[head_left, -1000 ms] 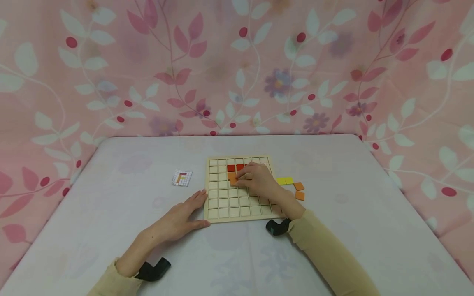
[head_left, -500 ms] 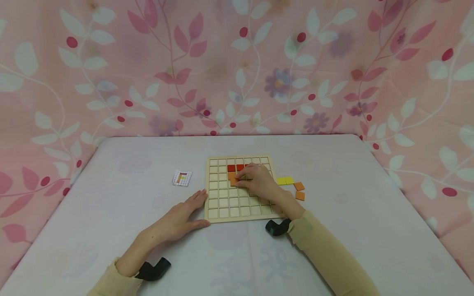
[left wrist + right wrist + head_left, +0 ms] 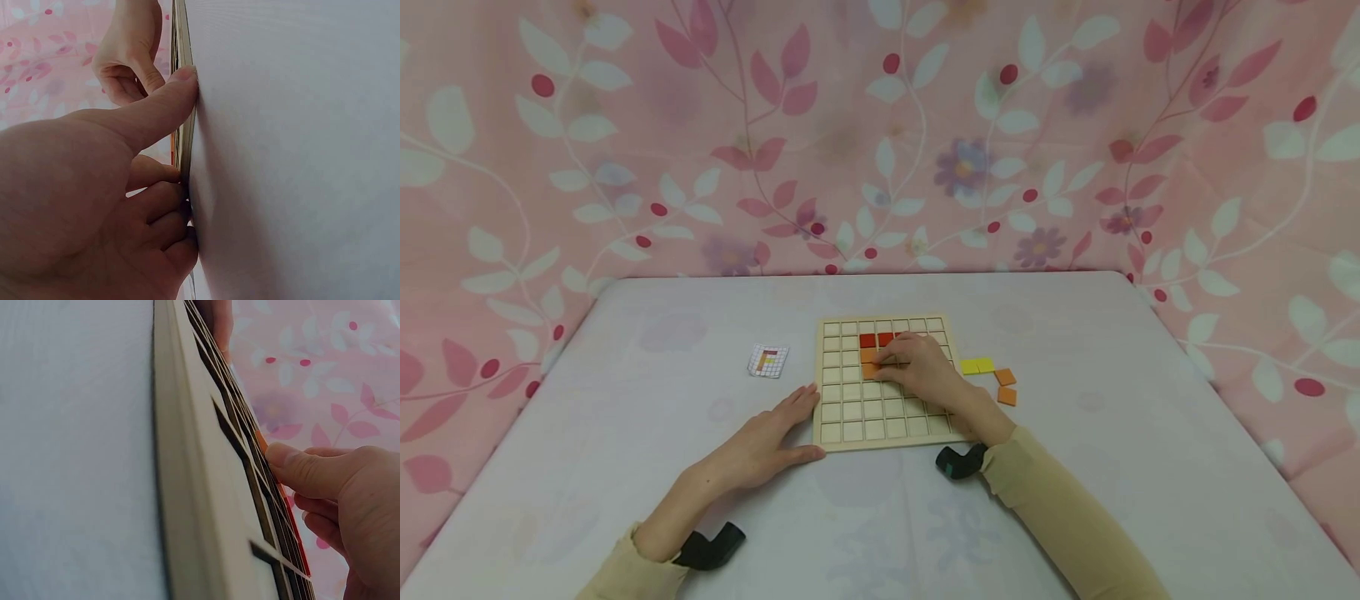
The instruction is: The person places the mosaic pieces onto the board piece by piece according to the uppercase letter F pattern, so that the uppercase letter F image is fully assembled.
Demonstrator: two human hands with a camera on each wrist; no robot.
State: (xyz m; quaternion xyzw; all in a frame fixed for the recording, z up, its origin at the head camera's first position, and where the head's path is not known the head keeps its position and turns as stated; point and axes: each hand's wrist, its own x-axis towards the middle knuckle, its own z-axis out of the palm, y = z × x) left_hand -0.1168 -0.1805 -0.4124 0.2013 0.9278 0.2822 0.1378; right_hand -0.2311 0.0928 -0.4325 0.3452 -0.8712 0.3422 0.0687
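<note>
Head view: grid board point(image 3: 852, 411), mid-table point(image 3: 647, 400). Left hand point(image 3: 760, 446), thumb spread from fingers, touches its left side, likely for steadiness. Right hand point(image 3: 925, 367) pinches orange tile point(image 3: 868, 372) left of board's middle, presumably for seating. Yellow tiles point(image 3: 985, 365), right, within reach.

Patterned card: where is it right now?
In the head view, the patterned card lies on the table, left of and apart from the grid board, beyond the left hand.

Tan sleeves point(image 3: 1067, 517) show at lower left and lower right, each with a bent black piece point(image 3: 711, 549).
</note>
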